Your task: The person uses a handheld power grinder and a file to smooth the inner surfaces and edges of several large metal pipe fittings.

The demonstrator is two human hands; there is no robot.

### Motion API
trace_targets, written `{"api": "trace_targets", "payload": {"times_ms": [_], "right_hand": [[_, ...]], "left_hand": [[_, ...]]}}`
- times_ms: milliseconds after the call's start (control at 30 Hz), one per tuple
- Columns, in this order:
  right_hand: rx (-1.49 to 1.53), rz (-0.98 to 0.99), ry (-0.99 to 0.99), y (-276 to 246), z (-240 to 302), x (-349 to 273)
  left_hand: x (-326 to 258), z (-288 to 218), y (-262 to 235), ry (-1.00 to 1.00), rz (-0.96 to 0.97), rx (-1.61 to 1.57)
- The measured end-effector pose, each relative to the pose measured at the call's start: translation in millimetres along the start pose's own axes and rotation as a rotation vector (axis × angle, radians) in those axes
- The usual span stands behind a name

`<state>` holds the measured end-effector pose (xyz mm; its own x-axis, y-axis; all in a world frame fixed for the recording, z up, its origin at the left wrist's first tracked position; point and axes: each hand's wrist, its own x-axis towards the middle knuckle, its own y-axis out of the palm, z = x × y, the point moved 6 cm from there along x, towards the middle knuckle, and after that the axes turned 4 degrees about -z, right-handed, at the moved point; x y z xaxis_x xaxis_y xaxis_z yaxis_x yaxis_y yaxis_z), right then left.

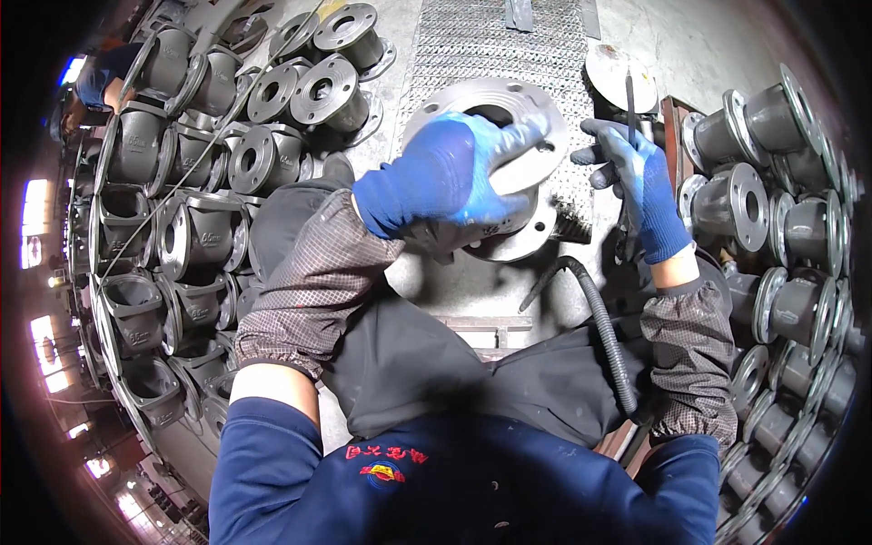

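Observation:
My left hand [445, 173], in a blue coated glove, grips a grey flanged metal valve body [531, 168] at its upper flange. Its thumb and fingers are curled about the rim beside the central bore, and bolt holes show around it. To the right, my gloved right hand [640, 177] is raised, apart from the casting. A thin dark rod-like tool [630, 95] sticks up from this hand, fingers partly bent around it; the tool's exact kind is unclear. Dark bristles, like a brush [570, 222], show beside the lower flange.
Flanged castings [195, 232] are stacked at left, more castings [790, 218] at right. A textured metal mat [500, 50] lies ahead, with a round pale disc [604, 77] beside it. A black corrugated hose [599, 318] curves over my right leg. Another person's arm [113, 94] shows at far left.

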<state>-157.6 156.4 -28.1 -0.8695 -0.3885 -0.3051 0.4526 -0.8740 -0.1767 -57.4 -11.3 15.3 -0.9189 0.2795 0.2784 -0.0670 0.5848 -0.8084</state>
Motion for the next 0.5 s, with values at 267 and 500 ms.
{"api": "trace_targets", "payload": {"times_ms": [267,500], "right_hand": [[-0.014,-0.061,-0.009,4.3,-36.5,11.9],[0.017,-0.052,0.041,20.6,-12.5,5.0]], "left_hand": [[-21.1,-18.6,34.8,0.211,0.037,0.07],[-40.9,24.1,-26.8,-0.328,-0.285,-0.584]]}}
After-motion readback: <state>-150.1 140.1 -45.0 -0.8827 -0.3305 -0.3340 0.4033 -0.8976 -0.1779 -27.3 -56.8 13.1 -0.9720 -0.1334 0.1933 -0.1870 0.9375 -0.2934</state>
